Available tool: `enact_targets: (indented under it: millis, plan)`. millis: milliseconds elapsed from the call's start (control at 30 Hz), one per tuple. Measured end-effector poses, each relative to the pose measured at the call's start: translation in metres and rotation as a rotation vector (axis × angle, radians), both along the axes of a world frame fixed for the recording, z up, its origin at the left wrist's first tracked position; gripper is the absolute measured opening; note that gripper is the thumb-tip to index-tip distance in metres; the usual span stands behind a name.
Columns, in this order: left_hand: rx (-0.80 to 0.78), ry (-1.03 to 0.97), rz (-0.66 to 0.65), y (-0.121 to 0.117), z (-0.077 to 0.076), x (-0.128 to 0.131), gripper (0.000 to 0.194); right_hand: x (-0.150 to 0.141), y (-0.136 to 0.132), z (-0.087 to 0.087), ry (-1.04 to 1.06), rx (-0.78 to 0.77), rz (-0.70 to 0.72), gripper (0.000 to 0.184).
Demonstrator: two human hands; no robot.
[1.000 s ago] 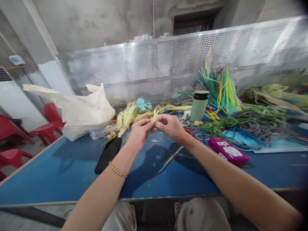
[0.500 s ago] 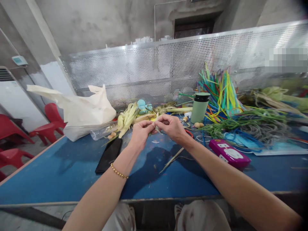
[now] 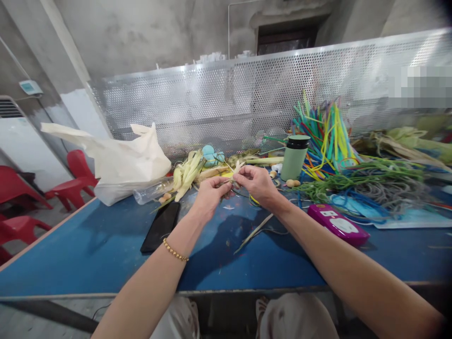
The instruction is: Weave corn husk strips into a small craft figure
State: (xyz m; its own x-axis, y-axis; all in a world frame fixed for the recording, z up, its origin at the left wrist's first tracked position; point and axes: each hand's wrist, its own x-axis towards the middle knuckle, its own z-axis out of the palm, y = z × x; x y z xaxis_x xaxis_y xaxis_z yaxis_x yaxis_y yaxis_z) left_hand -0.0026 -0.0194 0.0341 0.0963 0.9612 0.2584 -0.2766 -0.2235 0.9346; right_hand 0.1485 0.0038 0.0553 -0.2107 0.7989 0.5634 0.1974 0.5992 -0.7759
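Note:
Above the blue table (image 3: 88,254), my left hand (image 3: 209,194) and my right hand (image 3: 254,182) meet, both pinched on a small pale strip of corn husk (image 3: 237,167) whose tip sticks up between the fingers. The left wrist wears a gold bead bracelet (image 3: 173,250). Just behind the hands lies a heap of pale green husk pieces (image 3: 187,173). A thin pale strip (image 3: 253,232) lies on the table under my right forearm.
A black phone (image 3: 160,226) lies left of my left arm, a magenta device (image 3: 337,224) to the right. A green flask (image 3: 294,157), coloured strips (image 3: 323,136), green cords (image 3: 363,181), a white bag (image 3: 120,162), a clear bottle (image 3: 151,191) and a perforated metal screen (image 3: 247,94) stand behind.
Both hands have stayed together on the husk strip, shifting slightly; the right hand has turned and the strip's tip now points up a little further right.

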Motion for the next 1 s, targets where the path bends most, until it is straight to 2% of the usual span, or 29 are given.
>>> enact_targets:
  millis: [133,233,433,600,1000]
  plan:
    - [0.080,0.083,0.053,-0.0010,0.0006,-0.0014,0.012,0.0026,0.0028,-0.0002,0.004,-0.059,0.082,0.025]
    - [0.088,0.122,0.041,-0.0017,0.0011,-0.0018,0.011,0.0047,0.0051,-0.0003,-0.006,-0.103,0.128,0.026]
    - [0.052,0.008,0.032,-0.0020,0.0000,-0.0005,0.021,0.0033,0.0036,-0.0013,-0.010,-0.092,0.145,0.025]
    - [-0.037,-0.117,-0.030,-0.0003,-0.0006,-0.0017,0.025,0.0015,0.0027,-0.0027,0.018,-0.085,0.161,0.025]
    - [-0.027,-0.120,-0.020,0.0004,-0.0004,-0.0028,0.030,0.0014,0.0025,-0.0038,0.032,-0.079,0.141,0.023]
